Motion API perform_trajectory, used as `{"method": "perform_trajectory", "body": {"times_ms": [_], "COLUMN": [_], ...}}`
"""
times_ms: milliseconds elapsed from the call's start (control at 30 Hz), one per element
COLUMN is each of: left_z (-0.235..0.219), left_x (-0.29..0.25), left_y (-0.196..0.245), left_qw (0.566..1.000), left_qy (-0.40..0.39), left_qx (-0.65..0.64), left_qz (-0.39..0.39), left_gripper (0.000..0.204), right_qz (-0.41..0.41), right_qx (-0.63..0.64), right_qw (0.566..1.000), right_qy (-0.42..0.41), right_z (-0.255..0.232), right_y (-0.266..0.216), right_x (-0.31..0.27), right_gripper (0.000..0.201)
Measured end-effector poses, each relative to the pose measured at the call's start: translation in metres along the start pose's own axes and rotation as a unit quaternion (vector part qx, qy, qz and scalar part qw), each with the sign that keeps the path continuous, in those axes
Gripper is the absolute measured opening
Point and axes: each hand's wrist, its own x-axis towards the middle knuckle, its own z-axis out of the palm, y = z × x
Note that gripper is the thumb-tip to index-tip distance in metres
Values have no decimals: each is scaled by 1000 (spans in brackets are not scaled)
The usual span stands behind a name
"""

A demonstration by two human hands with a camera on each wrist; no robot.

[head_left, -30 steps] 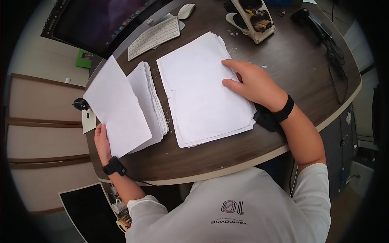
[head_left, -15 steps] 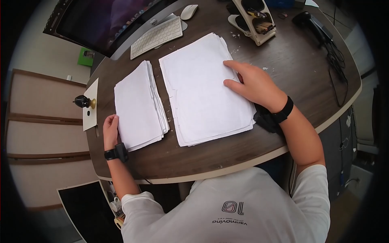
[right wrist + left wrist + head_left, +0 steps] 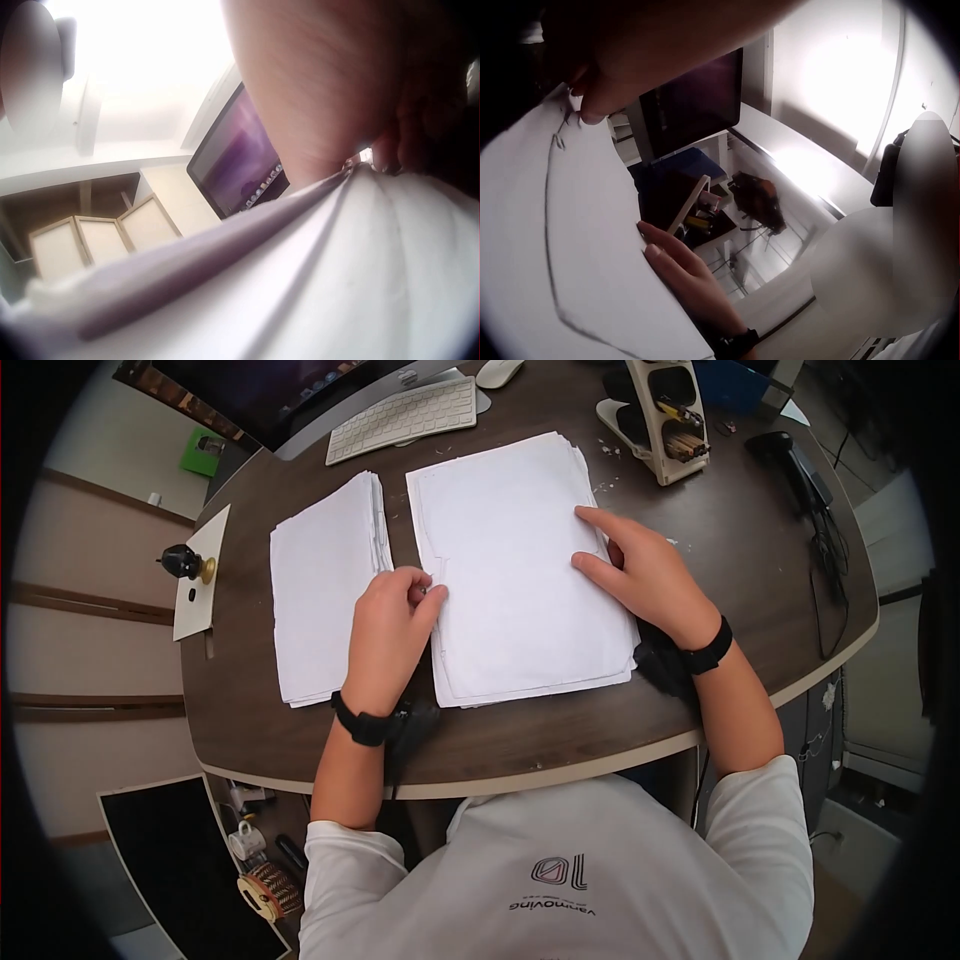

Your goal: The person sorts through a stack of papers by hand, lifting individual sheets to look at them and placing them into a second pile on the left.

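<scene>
In the head view, a larger stack of white paper [image 3: 515,600] lies on the desk. My left hand [image 3: 385,635] is at its left edge, thumb and fingers pinching the paper's edge; the left wrist view also shows this left hand [image 3: 592,97] at the sheet [image 3: 592,225]. My right hand [image 3: 645,575] rests at the stack's right edge, index finger and thumb extended over the top sheet, the other fingers partly hidden. A narrower paper stack [image 3: 315,590] lies to the left, partly behind my left hand.
A keyboard [image 3: 405,422], mouse [image 3: 498,372] and monitor [image 3: 270,400] stand beyond the stacks. A pen holder [image 3: 668,420] is at the back right, a corded black device [image 3: 795,475] farther right. A black-and-gold object [image 3: 185,563] stands at the left.
My left hand has let go of the sheet on the left stack, which now lies flat, and moved right to the larger stack's edge. My right hand remains on that stack.
</scene>
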Motion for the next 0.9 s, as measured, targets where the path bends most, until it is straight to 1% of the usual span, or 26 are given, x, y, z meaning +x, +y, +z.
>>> {"method": "perform_trajectory", "body": {"times_ms": [67, 133, 200, 267, 333, 467, 567, 633, 667, 733, 767, 833, 900], "left_z": [9, 17, 21, 22, 22, 27, 25, 23, 22, 17, 11, -10, -36], "left_x": [4, 3, 0, 1, 2, 1, 0, 0, -1, -3, -4, -8, -14], "left_y": [1, 4, 9, 12, 16, 15, 14, 12, 12, 10, 10, 8, -9], "left_qw": [998, 999, 998, 997, 996, 996, 995, 996, 996, 995, 994, 982, 966], "left_qy": [-13, -2, 27, 29, 6, 23, 16, 42, 47, 80, 88, 99, 123], "left_qx": [-25, -19, 2, 11, 16, -7, 16, -21, -21, -47, -47, -132, -184], "left_qz": [-51, -51, -52, -64, -89, -90, -96, -72, -74, -34, -37, -88, -133], "left_gripper": [19, 21, 22, 22, 19, 16, 11, 8, 8, 7, 7, 8, 13], "right_qz": [3, 4, 6, 7, 7, -9, 6, 20, 15, 62, 54, 50, 41], "right_qx": [-2, -3, -1, -2, 7, 15, 8, 9, 7, 28, 25, 34, 29], "right_qw": [1000, 1000, 1000, 1000, 1000, 1000, 1000, 1000, 1000, 998, 998, 998, 999], "right_qy": [-1, -3, -7, -13, -10, 3, -9, -11, -13, -19, -21, -4, -2], "right_z": [0, -1, -2, -2, -2, 1, 0, 0, 0, 0, 0, 4, 5], "right_y": [-1, -2, -3, -3, -4, -2, -5, -6, -8, -11, -11, -8, -6], "right_x": [0, 0, 1, 2, 2, 2, 1, 1, 1, 3, 3, 3, 4], "right_gripper": [53, 54, 54, 54, 54, 55, 57, 59, 59, 60, 60, 60, 60]}}
